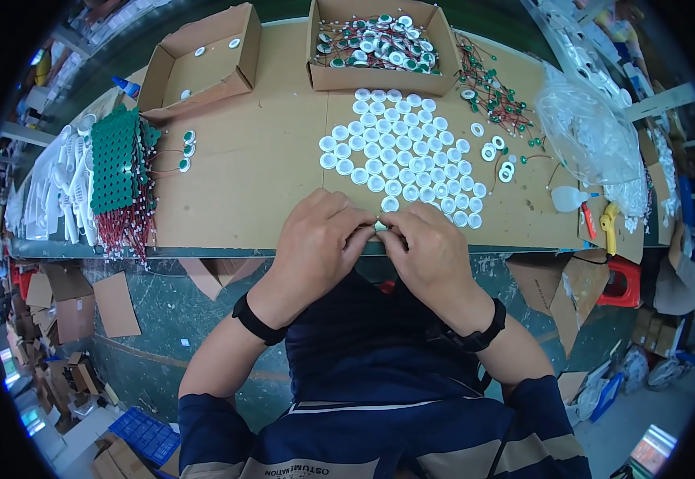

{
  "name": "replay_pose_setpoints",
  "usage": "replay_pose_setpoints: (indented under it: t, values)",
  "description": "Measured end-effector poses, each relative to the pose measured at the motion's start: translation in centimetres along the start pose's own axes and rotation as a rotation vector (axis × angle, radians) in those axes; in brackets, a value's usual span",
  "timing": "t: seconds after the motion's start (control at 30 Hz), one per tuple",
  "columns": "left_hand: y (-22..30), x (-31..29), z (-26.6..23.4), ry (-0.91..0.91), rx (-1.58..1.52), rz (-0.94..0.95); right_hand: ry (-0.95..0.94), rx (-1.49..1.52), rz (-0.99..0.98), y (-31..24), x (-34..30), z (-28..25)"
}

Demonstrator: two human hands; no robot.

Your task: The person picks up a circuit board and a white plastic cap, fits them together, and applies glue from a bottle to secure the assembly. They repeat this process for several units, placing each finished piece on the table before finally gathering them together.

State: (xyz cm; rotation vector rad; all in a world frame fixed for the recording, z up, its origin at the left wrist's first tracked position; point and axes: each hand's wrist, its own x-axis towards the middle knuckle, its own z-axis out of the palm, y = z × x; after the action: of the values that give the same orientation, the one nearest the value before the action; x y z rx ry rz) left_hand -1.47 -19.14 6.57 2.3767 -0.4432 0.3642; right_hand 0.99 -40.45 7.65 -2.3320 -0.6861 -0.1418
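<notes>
My left hand (318, 233) and my right hand (430, 246) meet at the near edge of the cardboard-covered table. Between their pinched fingertips is a small pale round piece (380, 227), mostly hidden, with a hint of green on it. Just beyond my fingers, many round white caps (407, 148) lie spread in loose rows, their hollow sides apparently up. One white cap (390, 204) sits right beside my right fingers. Small green discs with red wires (495, 100) are heaped at the far right, near several loose white rings (507, 171).
A cardboard box (315, 78) at the back holds white-and-green wired pieces; another box (156, 92) holds a few. At left stand a green disc panel (116, 164) with red wires and white plastic parts (56, 191). A clear bag (591, 132), squeeze bottle (568, 199) and yellow tool (609, 219) occupy the right.
</notes>
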Motion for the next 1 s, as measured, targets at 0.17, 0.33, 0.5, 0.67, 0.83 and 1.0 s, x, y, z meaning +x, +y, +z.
replay_pose_setpoints:
  t: [0.17,0.33,0.5,0.67,0.83,1.0]
  values:
    - [-0.22,0.08,0.10,-0.009,0.002,-0.024,0.002,-0.011,0.002,0.06,0.11,-0.07]
    - [-0.17,0.02,0.24,0.005,-0.008,-0.019,0.016,-0.018,-0.002,0.05,0.12,-0.10]
    - [-0.01,0.07,0.22,0.017,-0.010,-0.025,0.026,-0.029,-0.019,-0.11,0.18,-0.19]
    - [0.07,-0.06,0.19,0.020,-0.016,-0.022,0.018,-0.048,0.002,0.06,0.24,-0.25]
    - [0.10,0.04,0.36,0.023,0.000,-0.022,0.011,-0.045,0.007,0.12,0.34,-0.21]
    - [0.08,-0.05,0.78,0.047,0.004,-0.027,-0.025,-0.052,0.013,0.00,0.61,-0.39]
